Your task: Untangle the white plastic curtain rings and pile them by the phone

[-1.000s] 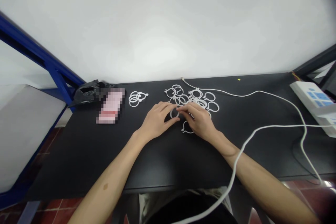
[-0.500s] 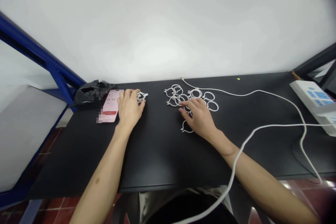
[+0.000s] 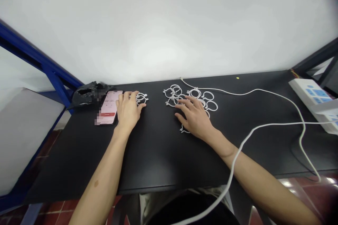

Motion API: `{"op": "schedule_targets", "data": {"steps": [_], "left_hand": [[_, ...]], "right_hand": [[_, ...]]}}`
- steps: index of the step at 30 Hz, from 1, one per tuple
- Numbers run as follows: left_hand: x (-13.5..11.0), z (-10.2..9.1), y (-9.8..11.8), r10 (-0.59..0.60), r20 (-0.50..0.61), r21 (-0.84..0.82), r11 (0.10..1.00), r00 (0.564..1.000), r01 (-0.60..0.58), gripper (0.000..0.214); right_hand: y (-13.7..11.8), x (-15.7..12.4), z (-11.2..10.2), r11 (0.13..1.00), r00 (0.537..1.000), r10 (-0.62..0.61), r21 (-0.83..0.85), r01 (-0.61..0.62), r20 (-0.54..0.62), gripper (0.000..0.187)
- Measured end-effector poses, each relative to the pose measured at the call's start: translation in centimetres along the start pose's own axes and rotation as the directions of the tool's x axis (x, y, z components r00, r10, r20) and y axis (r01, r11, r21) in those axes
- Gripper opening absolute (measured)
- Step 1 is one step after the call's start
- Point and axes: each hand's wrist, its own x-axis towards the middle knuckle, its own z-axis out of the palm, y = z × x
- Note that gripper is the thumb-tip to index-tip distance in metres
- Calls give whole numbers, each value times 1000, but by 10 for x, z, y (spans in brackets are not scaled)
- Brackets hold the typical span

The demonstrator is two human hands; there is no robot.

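Left of the frame's centre, our left hand [image 3: 128, 109] partly covers the small ring cluster [image 3: 142, 95]; we cannot tell its grip. Right of centre, our right hand [image 3: 194, 115] spreads loosely over the larger ring pile [image 3: 202, 102].

The black table [image 3: 153, 158] bears white rings [image 3: 200, 93] and a phone [image 3: 111, 105]

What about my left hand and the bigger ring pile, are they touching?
Apart: the head view shows black tabletop between your left hand and the bigger ring pile.
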Motion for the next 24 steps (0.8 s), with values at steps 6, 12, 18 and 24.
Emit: {"op": "schedule_targets", "data": {"steps": [6,12,18,24], "left_hand": [[-1,-3,6,17,3,11,1000,1000,-17,47],[-6,-2,30,165,-55,-114,979,985,-171,37],[-15,4,50,314,65,-277,918,947,-285,38],[-19,3,58,339,125,-487,840,933,-240,53]], "right_hand": [[-4,2,2,998,998,-43,-51,45,45,24],[-7,5,7,993,993,-109,-46,111,50,23],[-7,6,10,994,995,-92,59,89,49,22],[-11,8,-6,843,987,149,529,-97,-57,14]]}}
